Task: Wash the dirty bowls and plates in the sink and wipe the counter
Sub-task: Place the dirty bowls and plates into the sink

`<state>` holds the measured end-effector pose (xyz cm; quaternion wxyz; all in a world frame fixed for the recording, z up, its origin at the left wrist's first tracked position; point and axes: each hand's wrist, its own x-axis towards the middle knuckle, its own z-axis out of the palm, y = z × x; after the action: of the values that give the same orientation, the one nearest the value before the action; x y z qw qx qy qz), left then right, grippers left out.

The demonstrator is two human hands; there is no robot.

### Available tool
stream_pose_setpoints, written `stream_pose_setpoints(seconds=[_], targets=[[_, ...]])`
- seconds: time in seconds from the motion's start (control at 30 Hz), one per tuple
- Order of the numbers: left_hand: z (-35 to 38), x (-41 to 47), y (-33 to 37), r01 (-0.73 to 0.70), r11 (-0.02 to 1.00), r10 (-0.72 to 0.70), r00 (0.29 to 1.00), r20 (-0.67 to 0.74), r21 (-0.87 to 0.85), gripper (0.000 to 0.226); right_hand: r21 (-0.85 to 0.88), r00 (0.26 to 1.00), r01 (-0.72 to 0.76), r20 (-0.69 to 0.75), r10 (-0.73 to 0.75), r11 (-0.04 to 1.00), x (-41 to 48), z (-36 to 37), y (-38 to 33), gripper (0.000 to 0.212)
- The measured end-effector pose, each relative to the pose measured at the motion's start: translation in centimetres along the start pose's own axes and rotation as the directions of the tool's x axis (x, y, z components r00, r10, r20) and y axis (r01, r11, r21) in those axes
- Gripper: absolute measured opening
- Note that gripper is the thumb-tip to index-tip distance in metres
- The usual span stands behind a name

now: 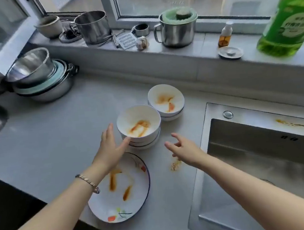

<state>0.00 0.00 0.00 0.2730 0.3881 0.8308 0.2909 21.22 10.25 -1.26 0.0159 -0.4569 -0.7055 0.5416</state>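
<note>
Bowl stack [139,129] is sitting on the counter [57,142] left of the sink [199,175], left hand [111,148] touching it and right hand [183,149] hovering near, both spread and empty, so you're wanting a low two-sided grip.

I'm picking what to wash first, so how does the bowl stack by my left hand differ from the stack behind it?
The left hand touches the near stack with its thumb; the far stack stands untouched. The near stack's top bowl looks deeper than the far stack's. Both are white, sauce-smeared, on the counter.
</note>
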Motion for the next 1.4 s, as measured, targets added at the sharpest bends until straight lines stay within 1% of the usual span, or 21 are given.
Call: stream_pose_setpoints(seconds=[0.03,0.1,0.13,0.2,0.23,0.27,0.33,0.5,0.63,0.8,0.9,1.0,1.07,1.17,1.27,1.33,1.4], targets=[[-0.3,1.4,-0.2,0.064,0.989,-0.061,0.998,0.029,-0.132,0.077,0.082,1.0,-0.024,-0.007,0.024,0.996,1.3,0.6,-0.7,0.071],[-0.9,3.6,-0.8,0.172,0.939,-0.136,0.981,0.137,-0.297,0.073,0.221,0.998,-0.058,-0.009,0.061,0.974,3.2,1.3,-2.0,0.075],[-1.2,4.4,-0.8,0.209,0.909,-0.141,0.969,0.204,-0.362,0.071,0.291,0.998,-0.054,-0.01,0.06,0.955,4.0,1.5,-2.6,0.075],[-1.5,5.8,-1.5,0.281,0.852,-0.136,0.933,0.332,-0.441,0.069,0.381,0.998,-0.057,0.017,0.055,0.923,5.4,1.6,-3.1,0.07],[-1.6,6.2,-1.9,0.304,0.827,-0.113,0.914,0.389,-0.474,0.067,0.4,0.999,-0.053,0.031,0.044,0.915,5.7,1.7,-3.0,0.066],[-1.6,6.5,-2.2,0.32,0.799,-0.088,0.9,0.428,-0.51,0.066,0.424,0.999,-0.043,0.038,0.03,0.905,6.0,1.8,-2.9,0.061],[-1.5,6.8,-2.8,0.319,0.764,-0.033,0.888,0.459,-0.561,0.065,0.449,0.999,-0.035,0.03,0.024,0.893,6.3,2.0,-2.5,0.056],[-1.2,7.0,-3.5,0.278,0.741,0.003,0.909,0.417,-0.611,0.062,0.507,0.996,-0.027,-0.064,0.069,0.861,6.5,2.9,-2.4,0.06],[-1.2,6.5,-3.4,0.27,0.705,-0.011,0.929,0.371,-0.656,0.061,0.555,0.992,0.026,-0.114,0.045,0.832,5.8,3.1,-2.9,0.064],[-0.8,3.3,-1.7,0.203,0.681,0.022,0.955,0.297,-0.704,0.065,0.564,0.984,0.098,-0.176,0.004,0.82,2.8,2.5,-2.3,0.069],[-0.3,0.7,1.1,0.129,0.684,0.081,0.965,0.25,-0.718,0.068,0.567,0.975,0.132,-0.222,-0.004,0.813,-0.2,1.1,-1.3,0.074],[1.5,-2.2,4.7,0.07,0.697,0.178,0.947,0.267,-0.714,0.072,0.589,0.956,0.179,-0.292,0.002,0.788,-4.1,-1.8,0.7,0.072],[4.1,-4.0,7.1,0.063,0.703,0.2,0.938,0.282,-0.708,0.071,0.587,0.943,0.193,-0.333,0.017,0.786,-6.8,-4.3,2.7,0.071],[10.1,-6.1,9.8,0.092,0.702,0.205,0.923,0.324,-0.706,0.072,0.571,0.922,0.163,-0.379,0.082,0.805,-10.2,-7.9,7.1,0.073],[17.5,-8.0,11.8,0.173,0.694,0.157,0.911,0.381,-0.699,0.072,0.578,0.913,0.089,-0.373,0.165,0.811,-12.5,-11.0,12.6,0.073],[22.3,-8.9,12.8,0.217,0.705,0.121,0.901,0.416,-0.675,0.072,0.6,0.906,0.05,-0.363,0.217,0.798,-13.0,-12.8,16.9,0.067],[26.9,-9.4,13.5,0.261,0.72,0.072,0.893,0.444,-0.643,0.071,0.613,0.911,-0.001,-0.324,0.253,0.79,-12.9,-14.2,21.6,0.068]])
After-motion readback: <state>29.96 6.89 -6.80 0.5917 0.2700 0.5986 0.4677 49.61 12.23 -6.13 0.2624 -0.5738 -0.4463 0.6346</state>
